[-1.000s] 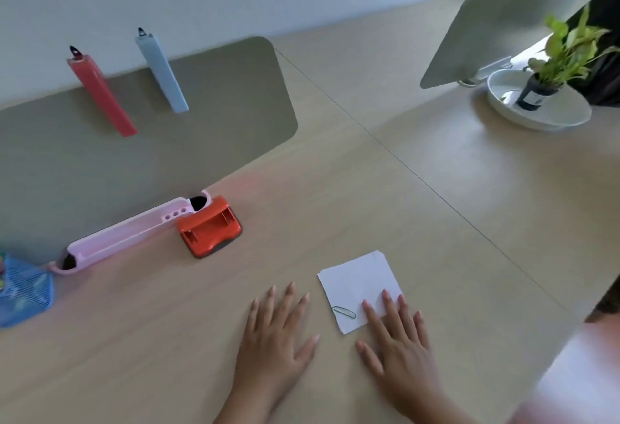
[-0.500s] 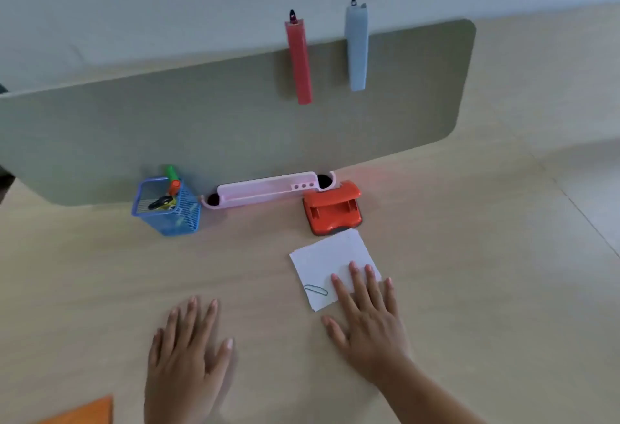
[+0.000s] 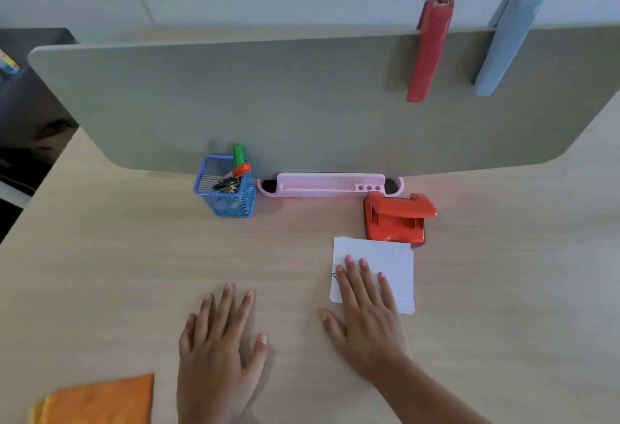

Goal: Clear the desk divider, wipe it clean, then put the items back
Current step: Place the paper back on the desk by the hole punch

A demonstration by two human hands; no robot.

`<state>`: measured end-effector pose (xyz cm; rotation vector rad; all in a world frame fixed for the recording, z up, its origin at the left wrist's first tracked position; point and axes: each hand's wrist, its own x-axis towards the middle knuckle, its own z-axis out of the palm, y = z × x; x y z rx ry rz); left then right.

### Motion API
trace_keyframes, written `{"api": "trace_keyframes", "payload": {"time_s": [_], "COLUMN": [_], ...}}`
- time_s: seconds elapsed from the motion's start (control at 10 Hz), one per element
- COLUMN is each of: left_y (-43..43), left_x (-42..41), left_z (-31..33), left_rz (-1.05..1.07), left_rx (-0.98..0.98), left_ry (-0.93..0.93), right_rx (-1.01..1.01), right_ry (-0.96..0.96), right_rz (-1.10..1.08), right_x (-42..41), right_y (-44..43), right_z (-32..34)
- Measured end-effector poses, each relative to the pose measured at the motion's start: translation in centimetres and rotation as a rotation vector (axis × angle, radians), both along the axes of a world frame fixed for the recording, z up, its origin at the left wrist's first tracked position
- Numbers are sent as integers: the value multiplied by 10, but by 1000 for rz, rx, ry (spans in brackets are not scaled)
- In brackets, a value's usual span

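The desk divider [image 3: 268, 104], a grey-green panel with rounded corners, stands upright across the far side of the tabletop [image 3: 503, 289]. It is not yet cleared: a red clip [image 3: 429, 51] and a pale blue clip [image 3: 506, 40] hang over its top edge near the right end, side by side but apart. At its foot stands a blue mesh pen cup [image 3: 228, 195] holding a green marker [image 3: 238, 155], an orange-capped marker [image 3: 240, 170] and some small dark items too blurred to name. Just right of the cup a long pink tray [image 3: 322, 185] lies along the base of the divider. An orange hole punch [image 3: 396, 218] sits in front of the tray's right end, touching or nearly touching it. A piece of white paper [image 3: 392, 255] lies just in front of the punch, with a green paper clip [image 3: 333, 276] on its left edge. The right hand [image 3: 365, 316] rests flat on this paper, its grip wide, fingers straight and spread, thumb off the sheet on the bare wood. The left hand [image 3: 218, 349] lies palm down on the tabletop to the left, apart from the paper, its grip also wide and holding nothing. An orange cloth [image 3: 100, 400] lies at the near left corner.
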<state>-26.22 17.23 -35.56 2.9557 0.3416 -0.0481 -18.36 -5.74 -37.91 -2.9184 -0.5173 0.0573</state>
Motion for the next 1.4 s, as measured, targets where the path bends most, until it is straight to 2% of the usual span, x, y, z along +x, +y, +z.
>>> {"api": "trace_keyframes", "payload": {"time_s": [0.2,0.3,0.4,0.5,0.6,0.7,0.8,0.9,1.0,1.1,1.2,1.3,1.4], "left_y": [-2,-2,-3,-2,-2,-1,0,1,1,1,2,2,2], "left_x": [2,3,1,-1,0,2,2,1,1,-1,0,0,0], "left_z": [1,2,0,0,0,-1,0,-1,0,0,-1,-2,-2], "left_rz": [-1,6,0,-6,6,14,8,8,3,1,2,2,3], "left_rx": [4,-5,-5,-5,-17,-31,-32,-52,-65,-58,-55,-47,-36], "left_ry": [-2,-24,-30,-40,-40,-40,-30,-30,-20,-14,-19,-13,-7], "right_rx": [99,121,25,-31,5,51,153,149,54,-12,9,7,118], "right_ry": [-69,-99,-37,-2,-4,36,132,-74,-66,-6,1,47,-73], "right_rz": [168,48,244,333,71,-351,-591,-306,84,-108,-286,-257,-235], "right_x": [8,42,61,55,49,50,57,47,40,50,63,69,67], "right_y": [31,18,-10,-16,14,59,79,63,41,49,64,67,57], "right_z": [11,21,16,9,8,17,27,22,4,-2,3,5,13]}}
